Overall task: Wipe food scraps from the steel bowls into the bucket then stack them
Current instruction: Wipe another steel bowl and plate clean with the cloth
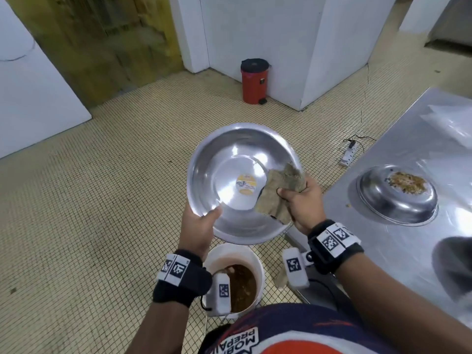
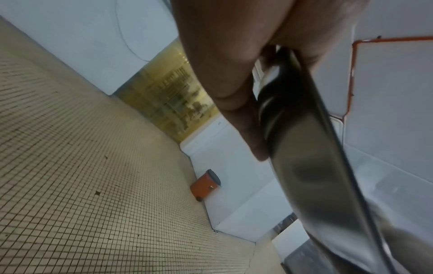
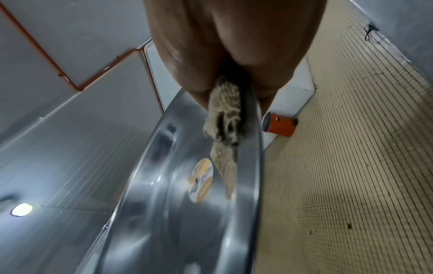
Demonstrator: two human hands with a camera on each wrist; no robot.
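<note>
A wide steel bowl (image 1: 229, 175) with a round yellow sticker (image 1: 245, 188) in its bottom is held tilted above a white bucket (image 1: 251, 254) of brown slop. My left hand (image 1: 201, 223) grips the bowl's near rim, thumb inside; the left wrist view shows the rim (image 2: 311, 166) edge-on between thumb and fingers. My right hand (image 1: 301, 198) holds a beige cloth (image 1: 278, 190) against the bowl's right inner wall; the cloth (image 3: 225, 126) lies beside the sticker (image 3: 201, 179). A second steel bowl (image 1: 398, 198) with brown food scraps (image 1: 407, 185) sits on the steel table (image 1: 383, 251).
The steel table fills the right side, its corner close to the bucket. A red pedal bin (image 1: 254, 81) stands by a white pillar on the tiled floor (image 1: 102, 200). A white power strip (image 1: 348, 155) with a cable lies on the floor near the table.
</note>
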